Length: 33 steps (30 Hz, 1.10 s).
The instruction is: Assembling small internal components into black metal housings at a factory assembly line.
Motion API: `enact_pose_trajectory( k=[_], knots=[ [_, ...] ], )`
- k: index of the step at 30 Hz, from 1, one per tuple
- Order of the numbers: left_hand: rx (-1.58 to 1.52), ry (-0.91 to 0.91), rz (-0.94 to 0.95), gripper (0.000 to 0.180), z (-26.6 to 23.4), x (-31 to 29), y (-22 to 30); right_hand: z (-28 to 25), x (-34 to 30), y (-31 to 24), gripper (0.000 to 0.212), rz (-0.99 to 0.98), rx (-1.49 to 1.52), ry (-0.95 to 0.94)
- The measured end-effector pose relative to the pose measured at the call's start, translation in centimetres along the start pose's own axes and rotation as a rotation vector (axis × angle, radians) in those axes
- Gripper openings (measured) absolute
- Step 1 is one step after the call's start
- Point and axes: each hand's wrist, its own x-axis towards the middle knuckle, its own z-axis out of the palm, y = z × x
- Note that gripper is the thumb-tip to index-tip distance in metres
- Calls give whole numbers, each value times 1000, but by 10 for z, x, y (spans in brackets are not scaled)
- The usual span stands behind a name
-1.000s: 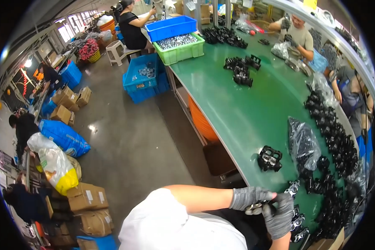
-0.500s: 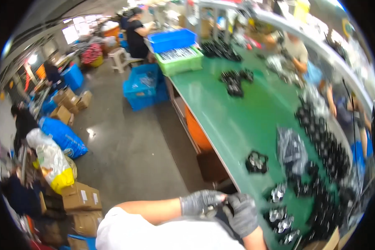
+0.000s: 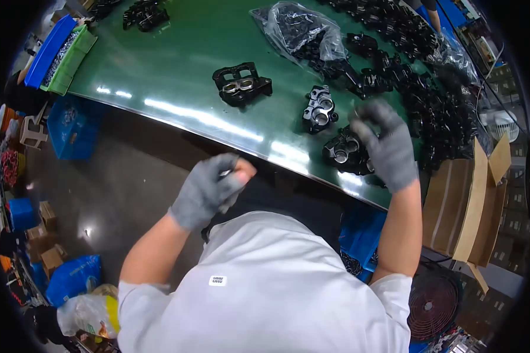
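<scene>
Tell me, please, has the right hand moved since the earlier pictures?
Yes. The right hand was joined with the left hand near the body; it now reaches out over the black parts on the green table.

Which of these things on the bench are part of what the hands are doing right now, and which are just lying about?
In hand:
right hand over a black metal part
left hand, pinching something too small to tell

Lying about:
two black parts apart on the green table
plastic bag
cardboard boxes
green crate

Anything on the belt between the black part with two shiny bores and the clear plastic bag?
No. In the head view, only bare green belt separates the two-bore black part from the plastic bag.
</scene>
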Motion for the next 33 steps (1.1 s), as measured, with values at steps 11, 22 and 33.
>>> enact_pose_trajectory(
  k=[11, 22, 33],
  knots=[
    [491, 21, 627, 36, 47, 153, -22, 42, 67, 12, 35, -230, -505, -184],
    [1121, 244, 770, 44, 72, 155, -1, 51, 70, 64, 31, -193, -228, -193],
    [1190, 279, 904, 30, 26, 123, 29, 45, 63, 5, 27, -176, -207, -365]
  ],
)
